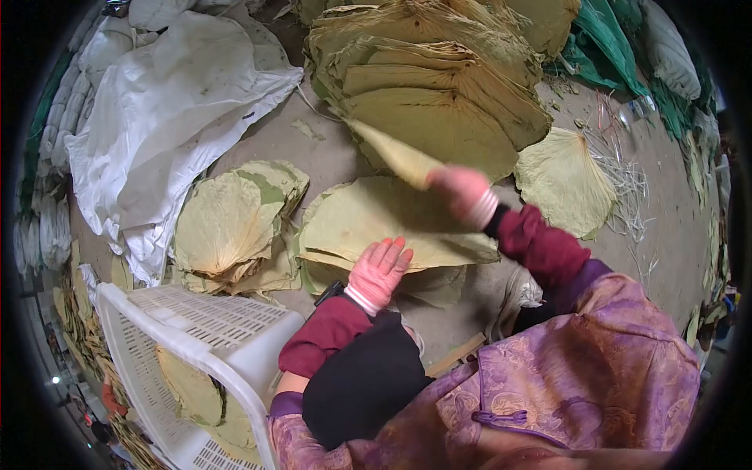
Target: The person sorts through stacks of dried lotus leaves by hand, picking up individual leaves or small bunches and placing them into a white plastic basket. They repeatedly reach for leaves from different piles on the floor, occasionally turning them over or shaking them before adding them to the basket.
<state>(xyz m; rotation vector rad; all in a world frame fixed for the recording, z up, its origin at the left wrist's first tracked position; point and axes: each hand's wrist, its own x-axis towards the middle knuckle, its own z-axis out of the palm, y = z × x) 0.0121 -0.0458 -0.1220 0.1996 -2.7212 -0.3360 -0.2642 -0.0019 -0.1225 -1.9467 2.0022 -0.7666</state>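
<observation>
My left hand (pixel 379 274), in a pink glove with white bands, lies with fingers stretched out on the near part of a low pile of dried lotus leaves (pixel 352 219). My right hand (pixel 464 194), gloved alike and blurred by motion, is closed on one end of a dried lotus leaf (pixel 392 153) seen nearly edge-on. That leaf slants up and to the left, in front of a large stack of dried leaves (pixel 439 110). Shadow falls on the low pile beneath my right hand.
A smaller leaf stack (pixel 227 227) sits to the left, and a single pale leaf (pixel 568 180) to the right beside loose white strips (pixel 627 188). A white plastic basket (pixel 227 313) holding leaves lies at lower left. White sheeting (pixel 172 110) and green cloth (pixel 599 47) lie farther back.
</observation>
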